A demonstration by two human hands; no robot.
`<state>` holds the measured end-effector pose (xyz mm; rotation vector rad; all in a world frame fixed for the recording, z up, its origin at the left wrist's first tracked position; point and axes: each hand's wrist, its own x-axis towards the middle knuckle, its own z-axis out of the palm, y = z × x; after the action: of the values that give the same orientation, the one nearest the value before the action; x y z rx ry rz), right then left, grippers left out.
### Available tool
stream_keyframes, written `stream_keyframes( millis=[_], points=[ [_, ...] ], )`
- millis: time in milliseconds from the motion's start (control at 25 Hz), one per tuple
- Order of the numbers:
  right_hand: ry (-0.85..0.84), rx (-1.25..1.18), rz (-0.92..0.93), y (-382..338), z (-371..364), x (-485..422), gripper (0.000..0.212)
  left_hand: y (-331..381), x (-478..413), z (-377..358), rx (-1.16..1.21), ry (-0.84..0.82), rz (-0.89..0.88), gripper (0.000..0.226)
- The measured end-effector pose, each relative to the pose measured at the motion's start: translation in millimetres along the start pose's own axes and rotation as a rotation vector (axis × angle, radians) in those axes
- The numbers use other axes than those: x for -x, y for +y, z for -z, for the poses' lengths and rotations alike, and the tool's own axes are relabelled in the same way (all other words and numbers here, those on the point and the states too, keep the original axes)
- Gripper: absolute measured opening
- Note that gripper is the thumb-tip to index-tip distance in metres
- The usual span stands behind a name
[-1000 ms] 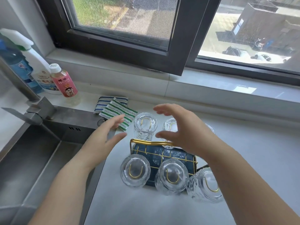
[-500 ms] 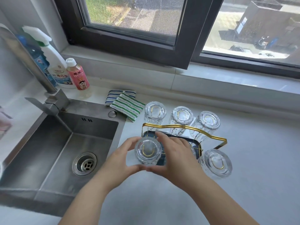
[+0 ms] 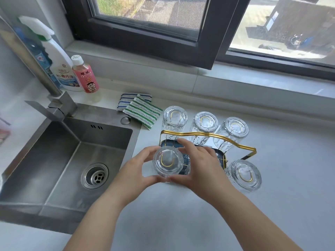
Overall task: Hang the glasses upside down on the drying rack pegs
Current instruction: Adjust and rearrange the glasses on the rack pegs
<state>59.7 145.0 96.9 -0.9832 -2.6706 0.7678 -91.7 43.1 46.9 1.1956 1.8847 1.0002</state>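
A: Head view, status of both hands?

B: The left hand point(image 3: 135, 169) and the right hand point(image 3: 201, 165) both grasp one inverted glass point(image 3: 168, 161). The left grip wraps its left side, thumb at the near edge; the right grip wraps its right side, index finger over the far edge. Neither grip is released.

A: Position of the held glass?

B: It is base up, at the front left corner of the drying rack point(image 3: 208, 135). A gold peg loop shows through its base. Whether it rests fully on the peg cannot be told.

A: Other glasses?

B: Three hang upside down along the back row: the back left glass point(image 3: 174, 120), the back middle glass point(image 3: 204, 125) and the back right glass point(image 3: 233, 131). A front right glass point(image 3: 243, 175) hangs inverted and tilted outward. The front middle position is hidden by the right hand.

A: Rack location?

B: It stands on the white desk point(image 3: 290, 178), just right of the steel sink point(image 3: 59, 160). Its gold handle arches across the middle, above a dark blue tray.

A: Surroundings?

B: Two striped cloths point(image 3: 139, 109) lie behind the rack. A spray bottle point(image 3: 59, 66) and a pink bottle point(image 3: 85, 75) stand near the faucet point(image 3: 54, 98).
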Motion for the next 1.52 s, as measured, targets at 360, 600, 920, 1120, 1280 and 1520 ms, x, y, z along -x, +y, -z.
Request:
stream_keyframes(
  millis=[360,600,920,1120,1280,1520],
  points=[
    [0.027,-0.020,-0.097,31,38,28,0.091,8,6,1,-0.101,-0.030,-0.012,0.082],
    [0.058,-0.037,-0.176,44,51,55,0.091,55,11,6,-0.315,0.107,-0.326,0.085],
    [-0.065,0.195,-0.157,48,38,31,0.095,87,-31,-43,-0.780,-0.203,-0.300,0.089],
    [-0.018,0.142,-0.157,51,38,29,0.092,84,-42,-44,-0.779,-0.177,-0.338,0.072],
    [-0.005,0.124,-0.157,52,38,30,0.093,81,-43,-43,-0.750,-0.165,-0.330,0.073],
    [-0.011,0.148,-0.153,56,35,29,0.092,78,-44,-43,-0.724,-0.176,-0.296,0.076]
  ],
)
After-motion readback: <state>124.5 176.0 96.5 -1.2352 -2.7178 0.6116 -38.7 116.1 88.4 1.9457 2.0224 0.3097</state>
